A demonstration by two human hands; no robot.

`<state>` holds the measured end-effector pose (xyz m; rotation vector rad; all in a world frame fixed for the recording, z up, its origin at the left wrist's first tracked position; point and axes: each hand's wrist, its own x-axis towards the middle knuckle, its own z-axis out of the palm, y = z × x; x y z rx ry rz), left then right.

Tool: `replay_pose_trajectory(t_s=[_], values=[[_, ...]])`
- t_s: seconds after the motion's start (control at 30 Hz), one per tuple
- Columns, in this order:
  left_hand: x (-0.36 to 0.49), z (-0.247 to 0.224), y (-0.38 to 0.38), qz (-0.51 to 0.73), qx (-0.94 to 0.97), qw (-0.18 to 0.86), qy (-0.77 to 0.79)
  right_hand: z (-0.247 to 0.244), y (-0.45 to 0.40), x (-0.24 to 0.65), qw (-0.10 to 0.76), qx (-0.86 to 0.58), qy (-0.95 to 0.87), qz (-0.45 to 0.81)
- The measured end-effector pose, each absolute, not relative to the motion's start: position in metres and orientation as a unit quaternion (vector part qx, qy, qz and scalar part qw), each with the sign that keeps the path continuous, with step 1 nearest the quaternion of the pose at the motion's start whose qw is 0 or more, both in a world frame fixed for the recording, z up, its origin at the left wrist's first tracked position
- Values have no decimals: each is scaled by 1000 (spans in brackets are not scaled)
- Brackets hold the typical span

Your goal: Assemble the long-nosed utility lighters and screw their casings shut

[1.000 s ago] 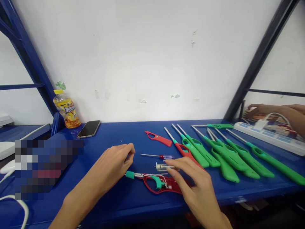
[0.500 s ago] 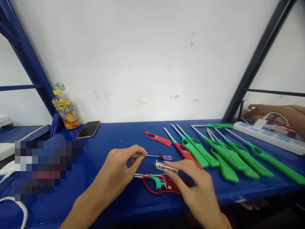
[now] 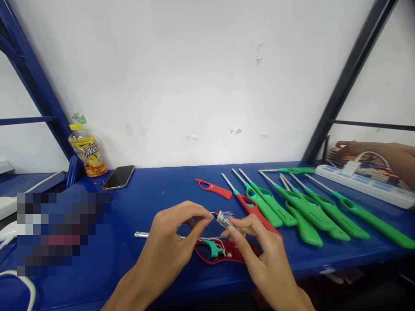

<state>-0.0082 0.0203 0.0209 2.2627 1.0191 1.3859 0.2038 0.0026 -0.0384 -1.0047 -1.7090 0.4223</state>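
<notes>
My right hand point(image 3: 259, 244) grips a small clear fuel tank point(image 3: 224, 219) with a valve end, tilted so that end points up and left. My left hand point(image 3: 180, 229) is closed in a pinch just left of that end; what its fingertips hold is too small to make out. Below both hands lies an opened red lighter shell point(image 3: 236, 251) with a teal trigger point(image 3: 213, 249), wires and a metal tube point(image 3: 141, 235) reaching out to the left. Behind the fingers lies a screwdriver point(image 3: 230, 214) with a clear purplish handle, partly hidden.
A loose red shell half point(image 3: 214, 188) lies further back. To the right are a red lighter point(image 3: 254, 208) and several green lighters point(image 3: 311, 211). Beyond them are a power strip point(image 3: 369, 185) and another person's hand point(image 3: 363, 149). A phone point(image 3: 119, 177) and a bottle point(image 3: 88, 151) stand back left.
My left hand has moved right, closer to the fuel tank, uncovering the metal tube's tip. The tank has turned in my right hand, its valve end now pointing more upward.
</notes>
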Motion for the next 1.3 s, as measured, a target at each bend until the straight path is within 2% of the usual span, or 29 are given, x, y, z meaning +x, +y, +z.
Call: replay_pose_trajectory(t_s=[0.87, 1.13, 1.3], values=[[-3, 13, 20, 509, 793, 69, 327, -35, 0, 202, 528, -395, -735, 158], [-2, 8, 19, 502, 785, 88, 354, -35, 1, 202, 532, -380, -741, 153], [0, 3, 19, 480, 810, 56, 333, -33, 0, 205, 512, -375, -738, 228]])
